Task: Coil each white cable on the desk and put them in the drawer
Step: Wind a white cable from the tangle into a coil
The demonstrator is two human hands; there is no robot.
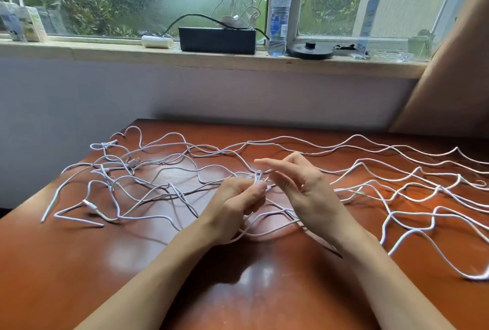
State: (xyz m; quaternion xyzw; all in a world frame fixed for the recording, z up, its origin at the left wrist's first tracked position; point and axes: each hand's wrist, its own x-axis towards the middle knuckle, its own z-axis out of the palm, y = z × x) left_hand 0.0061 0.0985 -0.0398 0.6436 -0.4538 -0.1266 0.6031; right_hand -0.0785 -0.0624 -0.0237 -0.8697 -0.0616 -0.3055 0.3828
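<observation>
The desk [264, 290] has loose white cables [79, 220] lying all over it, from far left to near right. I see no tidy coil yet, and I can't see the drawer. So I think almost all the job is left.

My left hand [238, 202] pinches a small loop [258, 176] of one cable, in the middle of the desk. The rest of that cable hangs down below this hand onto the desk. My right hand [299, 184] is just beside the loop, fingers spread, holding nothing.
</observation>
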